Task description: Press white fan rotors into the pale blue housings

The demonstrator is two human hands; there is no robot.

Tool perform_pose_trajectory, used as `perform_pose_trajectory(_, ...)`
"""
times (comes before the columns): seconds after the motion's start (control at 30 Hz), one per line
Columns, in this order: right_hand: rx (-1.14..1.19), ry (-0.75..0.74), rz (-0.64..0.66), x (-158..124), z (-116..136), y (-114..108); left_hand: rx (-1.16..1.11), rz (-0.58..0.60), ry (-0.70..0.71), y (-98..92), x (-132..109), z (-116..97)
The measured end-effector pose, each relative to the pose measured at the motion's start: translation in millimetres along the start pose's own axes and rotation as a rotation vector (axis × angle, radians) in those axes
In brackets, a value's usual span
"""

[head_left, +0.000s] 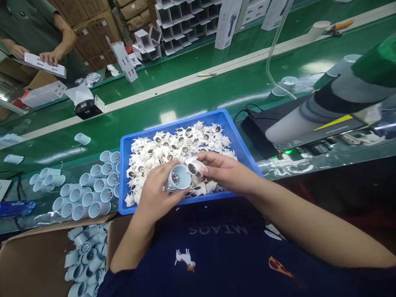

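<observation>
In my left hand (157,192) is a light-blue plastic cup-shaped housing (182,178), its open end tilted up towards me and small metal parts showing at its bottom. Between the thumb and fingers of my right hand (221,170) is a white fan impeller (194,167) with a dark round hub, right beside the housing's rim. Both hands are over a blue tray (230,123) heaped with the same white impellers (154,148). More light-blue housings (93,192) stand in a cluster left of the tray.
At lower left a cardboard box (31,264) holds many blue housings. A pointed grey cylinder with a green top (312,107) leans in from the right over a black device (262,132). Across the green conveyor (173,103), a person (40,37) handles a white box.
</observation>
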State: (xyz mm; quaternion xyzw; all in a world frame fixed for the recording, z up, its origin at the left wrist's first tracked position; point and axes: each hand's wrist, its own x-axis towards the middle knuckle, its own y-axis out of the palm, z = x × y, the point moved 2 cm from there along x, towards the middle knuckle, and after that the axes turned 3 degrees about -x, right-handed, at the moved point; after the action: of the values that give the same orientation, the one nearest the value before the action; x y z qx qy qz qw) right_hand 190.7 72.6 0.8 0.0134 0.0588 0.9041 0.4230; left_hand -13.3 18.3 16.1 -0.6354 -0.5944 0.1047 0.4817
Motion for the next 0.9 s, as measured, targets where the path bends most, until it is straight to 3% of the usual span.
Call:
perform_pose_trajectory(0.1, -0.568, -0.332, -0.086, -7.7, 18.5, 4.8, 0.07, -0.027, 0.076, 5.7, 2.8, -7.3)
perform_pose_trajectory(0.17, -0.838, -0.479, -0.122, -12.4, 28.4, 10.3, 0.098, -0.038, 0.115, 9.3, 4.0, -10.7)
perform_pose_trajectory(0.37, -1.223, -0.496, -0.246, -21.3, 38.4, 17.2, 0.121, -0.048, 0.144, 14.4, 8.0, -15.9)
perform_pose_trajectory(0.53, -1.059, -0.539, -0.199, -23.9, 39.5, 10.9, 0.076, -0.065, 0.18, 14.3, 12.3, -20.4)
perform_pose_trajectory(0.67, -1.115, -0.514, -0.211, -20.1, 36.4, 7.5, 0.092, -0.088, 0.231, 17.8, 12.7, -26.7)
perform_pose_trajectory(0.9, -0.999, -0.457, -0.197, -13.0, 29.0, -3.1, 0.112, -0.148, 0.2, 28.6, 15.7, -32.7)
